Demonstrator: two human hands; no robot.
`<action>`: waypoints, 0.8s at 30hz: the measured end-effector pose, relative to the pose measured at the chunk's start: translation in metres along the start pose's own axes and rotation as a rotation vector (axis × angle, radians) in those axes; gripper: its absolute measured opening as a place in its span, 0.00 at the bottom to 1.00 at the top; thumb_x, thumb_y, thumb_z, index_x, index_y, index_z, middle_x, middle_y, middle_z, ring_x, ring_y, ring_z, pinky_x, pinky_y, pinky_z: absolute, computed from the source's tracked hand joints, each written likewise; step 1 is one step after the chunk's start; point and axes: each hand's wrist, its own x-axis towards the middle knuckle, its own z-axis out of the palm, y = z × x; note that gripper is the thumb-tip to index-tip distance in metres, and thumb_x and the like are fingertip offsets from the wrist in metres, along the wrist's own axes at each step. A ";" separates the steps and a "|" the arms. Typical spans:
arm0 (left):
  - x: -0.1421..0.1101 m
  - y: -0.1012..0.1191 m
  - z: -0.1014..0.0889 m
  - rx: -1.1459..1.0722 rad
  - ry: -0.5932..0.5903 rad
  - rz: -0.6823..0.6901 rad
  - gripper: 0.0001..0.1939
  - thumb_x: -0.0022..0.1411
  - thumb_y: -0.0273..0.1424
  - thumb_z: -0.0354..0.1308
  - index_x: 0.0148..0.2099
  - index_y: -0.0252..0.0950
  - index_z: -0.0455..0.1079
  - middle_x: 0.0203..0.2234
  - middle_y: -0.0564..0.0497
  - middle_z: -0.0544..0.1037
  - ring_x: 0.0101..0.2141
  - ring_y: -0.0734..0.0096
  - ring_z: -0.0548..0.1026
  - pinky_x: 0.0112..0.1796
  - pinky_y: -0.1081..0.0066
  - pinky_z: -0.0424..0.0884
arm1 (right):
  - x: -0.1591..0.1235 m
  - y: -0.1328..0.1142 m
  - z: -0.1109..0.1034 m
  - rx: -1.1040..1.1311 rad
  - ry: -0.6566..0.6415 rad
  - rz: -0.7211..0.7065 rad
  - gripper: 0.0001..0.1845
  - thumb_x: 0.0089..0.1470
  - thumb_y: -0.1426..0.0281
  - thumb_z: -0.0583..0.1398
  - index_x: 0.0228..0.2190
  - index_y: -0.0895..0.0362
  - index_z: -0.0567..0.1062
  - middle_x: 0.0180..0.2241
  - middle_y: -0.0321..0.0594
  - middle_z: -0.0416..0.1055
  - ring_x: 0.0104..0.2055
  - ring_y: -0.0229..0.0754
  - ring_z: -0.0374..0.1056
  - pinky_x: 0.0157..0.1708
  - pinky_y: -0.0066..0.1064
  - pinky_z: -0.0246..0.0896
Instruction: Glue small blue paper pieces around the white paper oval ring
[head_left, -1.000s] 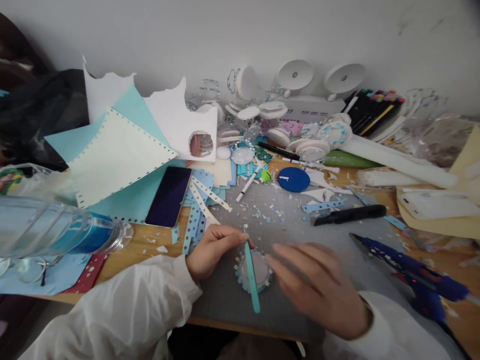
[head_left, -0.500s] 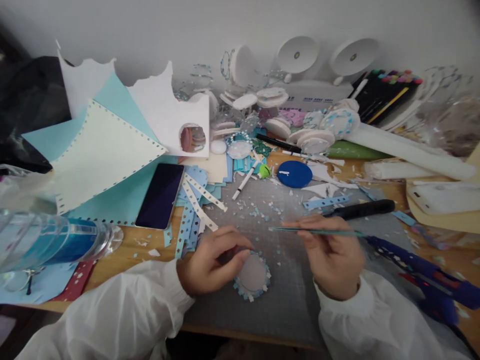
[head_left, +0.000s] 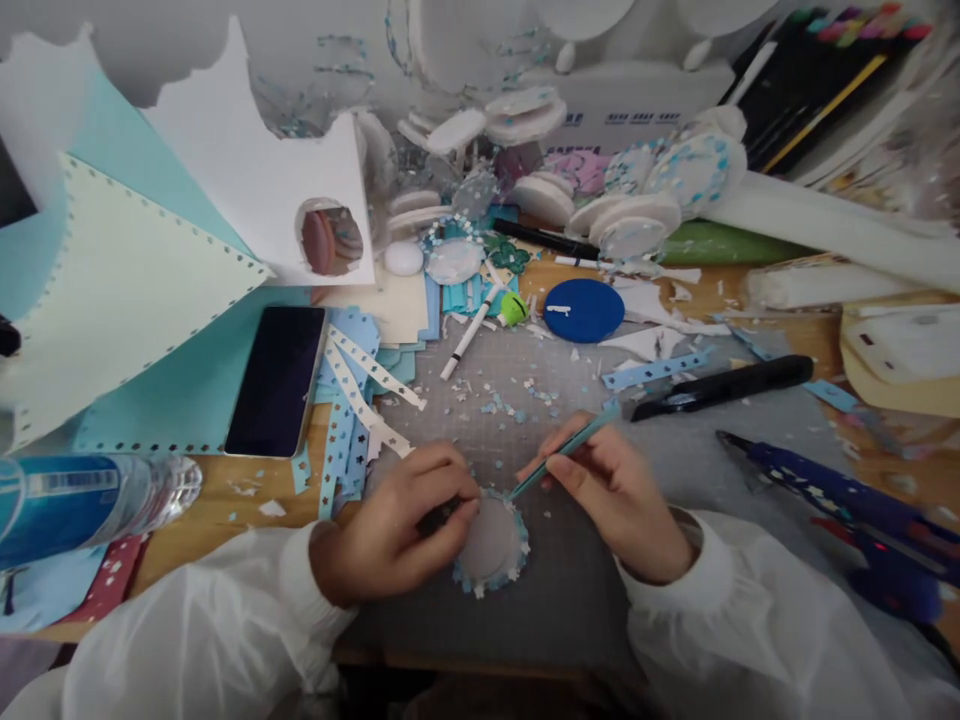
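A round whitish disc [head_left: 491, 545] lies on the grey cutting mat [head_left: 570, 600], its rim ringed with small blue and white stars. At its upper left edge my left hand [head_left: 405, 525] pinches the rim between thumb and fingers. My right hand [head_left: 611, 490] is closed around teal tweezers [head_left: 562, 450], held slanting. Their tips reach the upper right rim of the disc; whether they grip a star is too small to tell. Beyond the hands, small star pieces [head_left: 502, 405] are scattered over the mat.
At right lie a blue glue gun [head_left: 840, 500] and a black cutter knife [head_left: 724, 387]. A phone [head_left: 276, 380], punched paper strips [head_left: 360, 385] and a water bottle [head_left: 97, 500] are at left. Farther back are a blue oval lid [head_left: 583, 310], a marker [head_left: 472, 333] and stacked white discs.
My right hand has brought the tweezers left and down, from above the mat to the disc's rim. The view has tilted down and closer. My left hand still pinches the disc.
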 end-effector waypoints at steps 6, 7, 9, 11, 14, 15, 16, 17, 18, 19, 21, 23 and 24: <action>0.000 -0.001 -0.001 -0.022 0.013 0.004 0.05 0.62 0.20 0.51 0.36 0.33 0.64 0.31 0.48 0.67 0.34 0.71 0.67 0.34 0.72 0.65 | 0.000 0.003 0.000 -0.005 -0.019 -0.023 0.08 0.57 0.64 0.60 0.31 0.55 0.67 0.27 0.35 0.73 0.30 0.40 0.75 0.28 0.28 0.71; 0.000 -0.001 -0.001 -0.027 0.015 0.005 0.05 0.62 0.20 0.51 0.36 0.33 0.64 0.31 0.48 0.67 0.34 0.71 0.67 0.34 0.72 0.65 | 0.000 0.003 0.000 -0.004 -0.021 -0.026 0.08 0.57 0.64 0.60 0.31 0.55 0.67 0.27 0.35 0.73 0.30 0.40 0.75 0.29 0.28 0.71; 0.001 -0.001 -0.001 -0.038 0.014 0.009 0.05 0.62 0.20 0.51 0.36 0.33 0.64 0.31 0.48 0.67 0.34 0.71 0.67 0.34 0.72 0.65 | 0.000 0.002 0.000 0.005 -0.024 -0.024 0.08 0.57 0.64 0.60 0.31 0.55 0.67 0.27 0.35 0.72 0.30 0.39 0.75 0.30 0.27 0.71; 0.001 -0.001 -0.001 -0.044 0.015 0.012 0.05 0.62 0.20 0.51 0.36 0.33 0.64 0.31 0.48 0.68 0.34 0.71 0.67 0.34 0.72 0.65 | 0.000 0.002 0.000 0.025 -0.030 -0.018 0.08 0.57 0.64 0.60 0.31 0.55 0.67 0.27 0.34 0.72 0.29 0.38 0.75 0.30 0.27 0.71; 0.001 0.000 -0.001 -0.042 0.026 0.009 0.05 0.62 0.20 0.51 0.36 0.33 0.64 0.31 0.48 0.68 0.33 0.71 0.67 0.34 0.72 0.65 | 0.000 0.003 0.000 0.044 -0.019 -0.018 0.08 0.56 0.64 0.61 0.32 0.55 0.68 0.27 0.35 0.72 0.30 0.38 0.75 0.30 0.27 0.70; 0.001 0.000 -0.001 -0.043 0.031 0.010 0.05 0.62 0.20 0.51 0.36 0.33 0.65 0.31 0.48 0.68 0.33 0.71 0.67 0.34 0.72 0.65 | 0.000 0.003 0.000 0.043 -0.012 -0.019 0.08 0.56 0.64 0.61 0.32 0.55 0.68 0.27 0.35 0.72 0.30 0.38 0.75 0.30 0.27 0.70; 0.001 0.000 -0.001 -0.044 0.036 0.011 0.05 0.62 0.20 0.51 0.36 0.33 0.65 0.31 0.48 0.68 0.33 0.71 0.67 0.34 0.72 0.65 | 0.000 0.003 -0.001 0.040 -0.008 -0.018 0.08 0.56 0.64 0.61 0.31 0.55 0.69 0.28 0.36 0.73 0.31 0.38 0.75 0.30 0.27 0.70; 0.001 0.000 -0.001 -0.044 0.040 0.013 0.05 0.62 0.20 0.51 0.36 0.33 0.65 0.31 0.48 0.68 0.33 0.71 0.67 0.34 0.72 0.65 | 0.000 0.003 -0.001 0.036 -0.006 -0.017 0.08 0.56 0.64 0.61 0.31 0.55 0.69 0.28 0.36 0.73 0.31 0.38 0.74 0.31 0.27 0.70; 0.002 0.000 -0.001 -0.045 0.043 0.016 0.05 0.62 0.20 0.51 0.36 0.33 0.65 0.30 0.48 0.68 0.33 0.71 0.67 0.34 0.72 0.65 | 0.000 0.003 -0.001 0.034 -0.006 -0.016 0.08 0.56 0.64 0.61 0.31 0.55 0.69 0.28 0.37 0.73 0.31 0.38 0.74 0.31 0.26 0.70; 0.002 0.000 0.000 -0.044 0.044 0.015 0.05 0.62 0.20 0.51 0.36 0.32 0.65 0.30 0.48 0.68 0.33 0.72 0.67 0.33 0.72 0.65 | 0.000 0.003 -0.001 0.035 -0.007 -0.014 0.08 0.56 0.63 0.61 0.31 0.55 0.69 0.28 0.37 0.74 0.31 0.38 0.74 0.31 0.27 0.70; 0.002 0.000 0.000 -0.039 0.047 0.015 0.04 0.62 0.20 0.51 0.36 0.32 0.65 0.30 0.48 0.68 0.33 0.72 0.67 0.33 0.73 0.65 | 0.000 0.002 -0.001 0.044 -0.009 -0.007 0.09 0.56 0.62 0.61 0.31 0.54 0.69 0.28 0.37 0.75 0.30 0.38 0.74 0.31 0.27 0.70; 0.002 0.000 -0.001 -0.040 0.051 0.017 0.04 0.62 0.20 0.51 0.35 0.32 0.65 0.30 0.48 0.68 0.33 0.72 0.67 0.33 0.73 0.65 | 0.000 0.002 -0.001 0.049 -0.010 0.001 0.09 0.56 0.62 0.61 0.31 0.54 0.69 0.28 0.37 0.75 0.30 0.38 0.74 0.31 0.27 0.70; 0.002 0.000 -0.001 -0.042 0.051 0.019 0.04 0.62 0.20 0.51 0.35 0.32 0.65 0.30 0.48 0.68 0.33 0.72 0.68 0.33 0.73 0.65 | 0.000 0.001 -0.001 0.052 -0.010 0.003 0.09 0.56 0.62 0.61 0.31 0.55 0.70 0.28 0.37 0.75 0.30 0.38 0.74 0.30 0.27 0.70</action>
